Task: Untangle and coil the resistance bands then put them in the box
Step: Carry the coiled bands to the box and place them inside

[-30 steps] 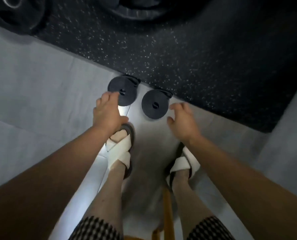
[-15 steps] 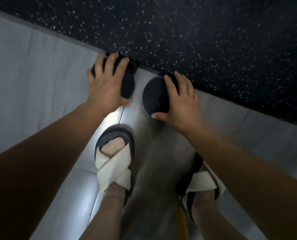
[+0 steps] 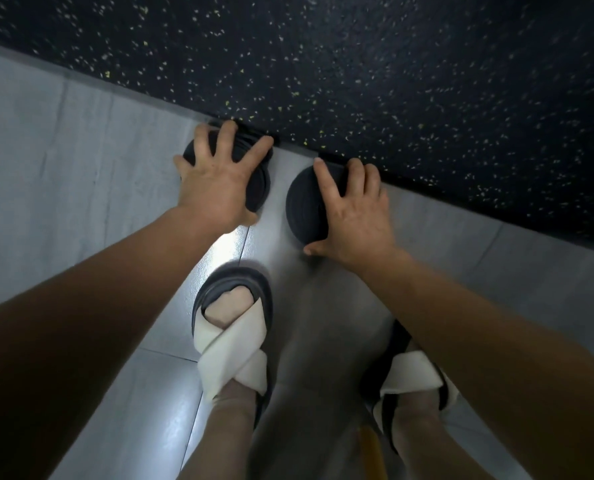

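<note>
Two black coiled resistance bands lie flat on the grey tiled floor, against the edge of a dark speckled mat. My left hand (image 3: 215, 174) covers the left coil (image 3: 259, 183), its fingers spread and curled over the far rim. My right hand (image 3: 354, 209) grips the right coil (image 3: 302, 206), with the thumb at the near rim and the fingers over the far side. Each hand hides much of its coil. No box is in view.
The black rubber mat (image 3: 357, 64) with pale flecks fills the top of the view. My two feet in white-strapped sandals (image 3: 233, 337) stand on the grey floor (image 3: 63, 150) just behind the coils. A yellow strip (image 3: 370, 452) shows between my legs.
Both hands came down from above the coils and closed over them, left on the left coil, right on the right. My head moved lower and closer to the floor.
</note>
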Available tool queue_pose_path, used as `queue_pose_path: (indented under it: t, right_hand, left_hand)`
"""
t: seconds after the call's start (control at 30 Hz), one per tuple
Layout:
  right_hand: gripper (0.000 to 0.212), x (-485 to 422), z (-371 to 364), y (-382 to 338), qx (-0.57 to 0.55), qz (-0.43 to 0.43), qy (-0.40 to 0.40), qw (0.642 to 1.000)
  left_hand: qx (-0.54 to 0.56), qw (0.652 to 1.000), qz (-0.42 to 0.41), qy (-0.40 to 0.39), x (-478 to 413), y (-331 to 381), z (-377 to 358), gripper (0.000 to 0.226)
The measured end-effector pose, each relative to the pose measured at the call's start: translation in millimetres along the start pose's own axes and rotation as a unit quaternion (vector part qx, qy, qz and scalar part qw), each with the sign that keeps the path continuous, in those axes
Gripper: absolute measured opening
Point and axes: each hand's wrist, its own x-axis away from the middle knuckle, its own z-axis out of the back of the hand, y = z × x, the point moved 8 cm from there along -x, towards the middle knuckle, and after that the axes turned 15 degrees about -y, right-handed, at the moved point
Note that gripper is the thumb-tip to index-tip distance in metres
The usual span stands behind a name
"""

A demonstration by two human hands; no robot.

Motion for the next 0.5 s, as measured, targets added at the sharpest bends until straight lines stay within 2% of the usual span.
queue_pose_path:
  t: [0.3, 0.43, 0.5]
  right_hand:
    - [0.125, 1.9, -14.6, -1.6, 0.015, -0.008, 0.000, 1.000]
    - [0.122, -0.7, -18.6, -4.5, 0.009, -0.001, -0.001, 1.000]
    - [0.115, -0.5, -14.3, -5.5, 0.008, 0.013, 0.013, 1.000]
  left_hand:
    - [0.049, 0.998, 0.036, 0.032, 14.2, 3.6, -15.8, 0.100]
    - [0.060, 0.997, 0.045, 0.001, 10.5, 3.2, -20.2, 0.114]
    - [0.057, 0.998, 0.042, -0.002, 10.6, 3.5, -18.7, 0.111]
